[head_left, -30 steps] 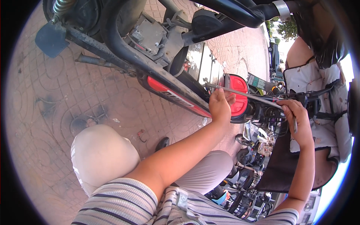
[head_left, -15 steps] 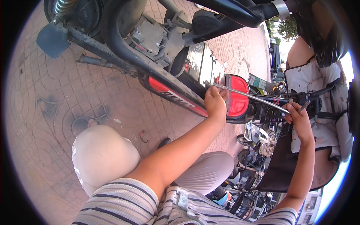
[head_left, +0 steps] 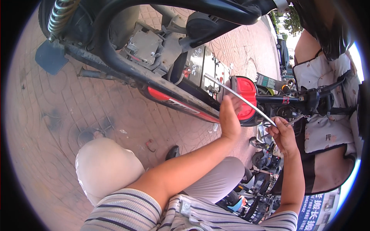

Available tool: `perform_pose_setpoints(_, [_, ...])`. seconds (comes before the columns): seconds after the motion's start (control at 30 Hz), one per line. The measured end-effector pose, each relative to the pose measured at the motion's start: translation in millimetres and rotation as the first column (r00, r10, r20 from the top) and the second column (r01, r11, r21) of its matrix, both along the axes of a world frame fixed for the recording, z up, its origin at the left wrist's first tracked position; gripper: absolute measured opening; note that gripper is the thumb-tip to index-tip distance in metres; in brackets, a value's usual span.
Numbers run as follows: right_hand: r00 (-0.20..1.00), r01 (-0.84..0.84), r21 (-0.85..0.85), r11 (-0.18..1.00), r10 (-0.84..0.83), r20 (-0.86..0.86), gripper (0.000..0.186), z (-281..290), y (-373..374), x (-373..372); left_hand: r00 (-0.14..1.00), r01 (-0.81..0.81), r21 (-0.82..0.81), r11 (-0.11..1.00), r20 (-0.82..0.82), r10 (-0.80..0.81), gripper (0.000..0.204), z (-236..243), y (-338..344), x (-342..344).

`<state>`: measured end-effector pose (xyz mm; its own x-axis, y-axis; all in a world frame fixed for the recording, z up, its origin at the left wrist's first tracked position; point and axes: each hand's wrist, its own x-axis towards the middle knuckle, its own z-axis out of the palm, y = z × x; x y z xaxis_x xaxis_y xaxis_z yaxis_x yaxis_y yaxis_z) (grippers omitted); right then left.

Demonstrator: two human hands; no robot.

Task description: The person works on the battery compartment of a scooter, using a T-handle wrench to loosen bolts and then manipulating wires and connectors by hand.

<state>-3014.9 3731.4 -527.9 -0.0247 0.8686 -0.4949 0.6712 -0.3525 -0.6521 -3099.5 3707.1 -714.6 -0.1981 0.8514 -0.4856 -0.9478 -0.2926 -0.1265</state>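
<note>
Nearest, at left, a pale striped ribbed shirt (head_left: 123,210) beside a smooth beige trousered knee (head_left: 110,165). Beyond, at right, a bare right hand (head_left: 284,136) pinched around a slim silver metal rod (head_left: 252,107), slanting far and left over grey-topped batteries (head_left: 211,63) with red terminals. Near the rod's middle, a blurred bare left hand (head_left: 230,121), fingers extended, unclosed; contact impossible to tell. Past both hands, a glossy red plastic panel (head_left: 246,85) and a scuffed black tubular frame (head_left: 119,63); farther, reddish patterned paving (head_left: 241,48).
</note>
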Motion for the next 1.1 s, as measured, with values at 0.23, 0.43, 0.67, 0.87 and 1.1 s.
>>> perform_pose_setpoints(0.23, [0.704, -0.587, -0.238, 0.774, 0.633, 0.322, 0.031, -35, -14, 14, 0.974, 0.052, 0.169, 0.984, -0.224, -0.013, 0.025, 32, -31, -17])
perform_pose_setpoints(0.43, [0.747, -0.54, 0.036, 0.841, 0.46, 0.479, 0.033, -32, 50, 54, 0.762, 0.17, 0.079, 0.982, -0.642, -0.08, 0.029, 30, -30, -22])
perform_pose_setpoints(0.67, [0.963, -0.243, 0.894, 0.377, 0.207, 0.175, 0.017, -14, 58, -22, 0.005, 0.244, -0.074, 0.967, -0.997, -0.077, 0.03, -51, -42, 5])
perform_pose_setpoints(0.87, [0.693, -0.716, 0.52, 0.466, 0.568, 0.444, 0.014, -100, 16, -70, -0.614, 0.444, -0.409, 0.797, -0.787, -0.062, 0.034, -127, -81, 37])
perform_pose_setpoints(1.1, [0.795, -0.605, 0.474, 0.64, 0.519, 0.314, 0.013, -185, 44, -64, -0.842, 0.309, -0.805, 0.506, -0.479, -0.247, 0.026, -225, -111, 10])
